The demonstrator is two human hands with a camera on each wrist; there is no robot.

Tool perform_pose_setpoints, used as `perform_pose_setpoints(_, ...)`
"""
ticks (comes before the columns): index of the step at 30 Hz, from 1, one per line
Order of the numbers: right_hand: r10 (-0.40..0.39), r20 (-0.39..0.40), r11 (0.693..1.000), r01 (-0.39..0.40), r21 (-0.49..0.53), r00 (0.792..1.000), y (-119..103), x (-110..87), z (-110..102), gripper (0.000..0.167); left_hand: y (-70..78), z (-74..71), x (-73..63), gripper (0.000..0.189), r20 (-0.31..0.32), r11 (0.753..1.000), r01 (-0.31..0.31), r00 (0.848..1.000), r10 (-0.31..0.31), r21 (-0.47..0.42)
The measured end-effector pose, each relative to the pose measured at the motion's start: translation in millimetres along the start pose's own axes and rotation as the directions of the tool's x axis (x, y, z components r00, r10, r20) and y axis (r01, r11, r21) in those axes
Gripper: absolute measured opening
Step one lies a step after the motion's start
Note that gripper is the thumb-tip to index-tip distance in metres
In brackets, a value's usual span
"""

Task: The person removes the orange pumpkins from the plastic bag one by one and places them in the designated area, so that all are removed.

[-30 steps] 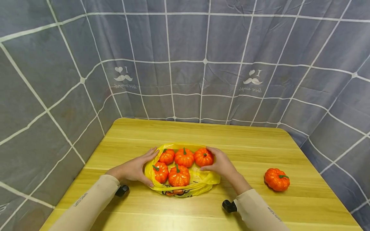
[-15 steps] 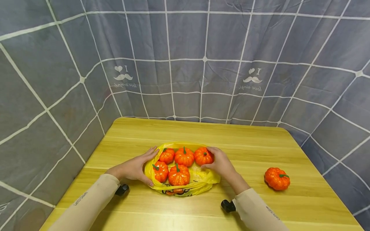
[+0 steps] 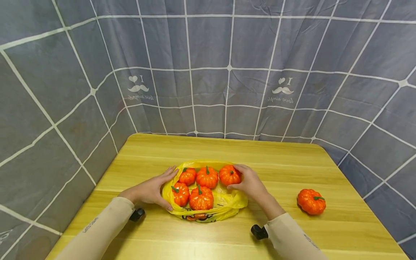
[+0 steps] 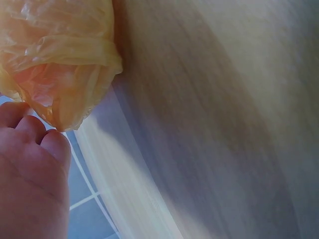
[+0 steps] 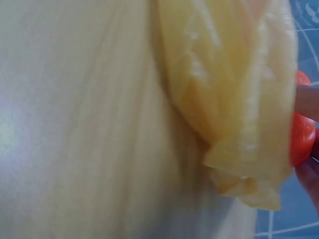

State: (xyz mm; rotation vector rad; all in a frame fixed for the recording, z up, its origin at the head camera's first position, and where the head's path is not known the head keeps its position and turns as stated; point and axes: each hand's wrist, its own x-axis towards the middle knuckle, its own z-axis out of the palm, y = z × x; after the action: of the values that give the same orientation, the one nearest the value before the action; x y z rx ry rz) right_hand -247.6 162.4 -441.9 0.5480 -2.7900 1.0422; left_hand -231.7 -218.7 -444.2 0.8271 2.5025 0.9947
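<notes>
Yellow plastic bag point(image 3: 234, 207) lies mouth up on the wooden counter point(image 3: 178, 238), between its left and right edges and apart from its back edge. Right hand point(image 3: 250, 184): partly closed, thumb and fingers around the orange pumpkin point(image 3: 229, 175) at the bag's right rear. Left hand point(image 3: 154, 187): spread, thumb well apart from fingers, touching the bag's left side. Four other pumpkins point(image 3: 201, 198) sit inside. One loose pumpkin point(image 3: 311, 202) lies outside, toward the counter's right edge.

My head feed showing the right hand point(image 3: 251, 185) shifted a touch rightward from half a second ago, its pumpkin point(image 3: 229, 175) nudged along, slightly farther from the neighbouring pumpkin point(image 3: 207, 178)
</notes>
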Motion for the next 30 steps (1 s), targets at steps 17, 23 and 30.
perform_pose_setpoints(17,-0.027,-0.05,0.999,0.026,-0.023,0.998,6.2,-18.3,-51.0,0.076,4.3,-0.9,1.1,0.13,0.004,1.0,-0.001,1.0,0.001,-0.003)
perform_pose_setpoints(23,-0.013,-0.065,0.999,0.009,-0.052,0.998,19.7,-30.3,-65.7,0.077,3.1,-1.0,1.2,0.13,0.001,1.0,0.005,1.0,-0.005,0.009)
perform_pose_setpoints(30,-0.003,-0.099,0.993,-0.009,-0.116,0.995,38.3,-48.8,-80.5,0.077,1.9,-0.7,1.5,0.129,0.0,1.0,0.007,1.0,-0.007,0.021)
